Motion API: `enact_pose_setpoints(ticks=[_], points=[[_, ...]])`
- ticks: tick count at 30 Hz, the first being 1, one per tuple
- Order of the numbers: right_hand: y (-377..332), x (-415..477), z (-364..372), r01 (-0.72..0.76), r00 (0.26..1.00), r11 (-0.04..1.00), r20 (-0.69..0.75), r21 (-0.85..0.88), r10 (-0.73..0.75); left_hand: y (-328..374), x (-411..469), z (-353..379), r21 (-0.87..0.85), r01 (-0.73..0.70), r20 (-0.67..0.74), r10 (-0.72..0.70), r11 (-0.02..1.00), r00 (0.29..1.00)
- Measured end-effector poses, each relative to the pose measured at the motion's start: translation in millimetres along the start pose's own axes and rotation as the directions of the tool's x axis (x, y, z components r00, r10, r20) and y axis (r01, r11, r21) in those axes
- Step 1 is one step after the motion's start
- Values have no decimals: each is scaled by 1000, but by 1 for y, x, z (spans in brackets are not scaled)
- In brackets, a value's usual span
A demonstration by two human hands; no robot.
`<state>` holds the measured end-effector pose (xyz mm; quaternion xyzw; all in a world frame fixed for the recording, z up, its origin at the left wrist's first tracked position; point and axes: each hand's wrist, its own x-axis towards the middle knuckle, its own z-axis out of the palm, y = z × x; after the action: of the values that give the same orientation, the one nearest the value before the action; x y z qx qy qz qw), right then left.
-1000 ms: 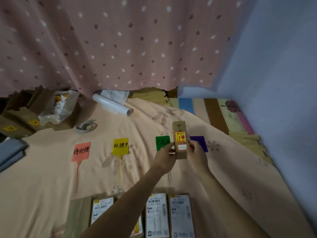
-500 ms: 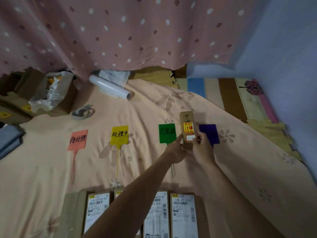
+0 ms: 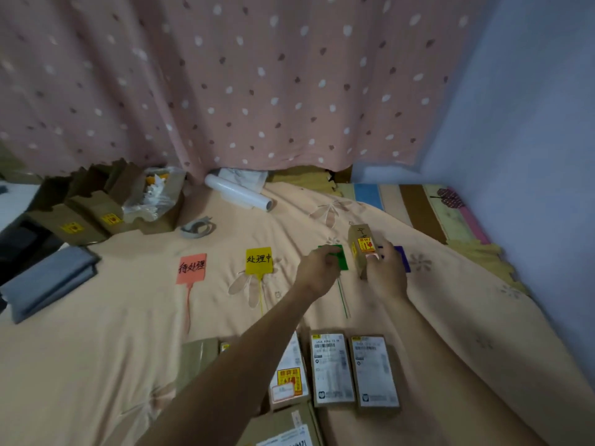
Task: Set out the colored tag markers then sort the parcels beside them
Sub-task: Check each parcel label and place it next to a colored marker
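Four tag markers lie in a row on the peach bedsheet: a pink tag (image 3: 191,268), a yellow tag (image 3: 259,261), a green tag (image 3: 342,259) and a purple tag (image 3: 402,257). A small brown parcel (image 3: 362,249) with a yellow-red sticker stands between the green and purple tags. My right hand (image 3: 386,273) grips its near end. My left hand (image 3: 318,268) is off the parcel and hovers over the green tag, fingers loosely curled, holding nothing. Several labelled parcels (image 3: 331,368) lie in a row near me.
Cardboard boxes (image 3: 96,217) and a plastic bag stand at the back left, with a tape roll (image 3: 198,227) and a white film roll (image 3: 240,196) beside them. Folded grey cloth (image 3: 48,281) lies at the left. A curtain hangs behind; a wall closes the right.
My left hand has let go of the small parcel and moved left over the green tag. My right hand still holds the parcel between the green and purple tags.
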<state>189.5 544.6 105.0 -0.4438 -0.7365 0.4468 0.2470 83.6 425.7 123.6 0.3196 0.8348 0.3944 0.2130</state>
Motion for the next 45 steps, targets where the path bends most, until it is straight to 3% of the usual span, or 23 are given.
enact_pose_setpoints(ticks=[5,9,15,20,26,31,36,40,45], points=[[-58,-92,3,100,994,994,48,-43,-98,-11,-87,-75,-100,-94,1,95,990,996],[-83,-171,15,113,982,993,148,32,-117,-34,-153,-123,-168,-124,-25,122,978,992],[-59,-273,35,77,958,993,284,-85,-50,-80,-234,-150,-205,-116,-19,115,972,993],[8,-322,45,-68,927,972,345,-223,144,-134,-287,-130,-170,32,29,-28,985,999],[57,-333,37,-138,900,937,354,-321,253,-173,-333,-88,122,86,31,-90,989,995],[87,-338,34,-197,862,930,397,-311,315,-202,-352,-50,216,364,75,-387,906,919],[107,-348,37,-251,860,956,418,-151,292,-216,-361,-24,12,521,190,-513,854,837],[117,-351,35,-337,844,938,416,-78,338,-217,-363,-20,-161,579,145,-561,799,815],[115,-355,28,-374,862,928,366,-9,351,-208,-371,-28,-211,579,89,-575,787,814]])
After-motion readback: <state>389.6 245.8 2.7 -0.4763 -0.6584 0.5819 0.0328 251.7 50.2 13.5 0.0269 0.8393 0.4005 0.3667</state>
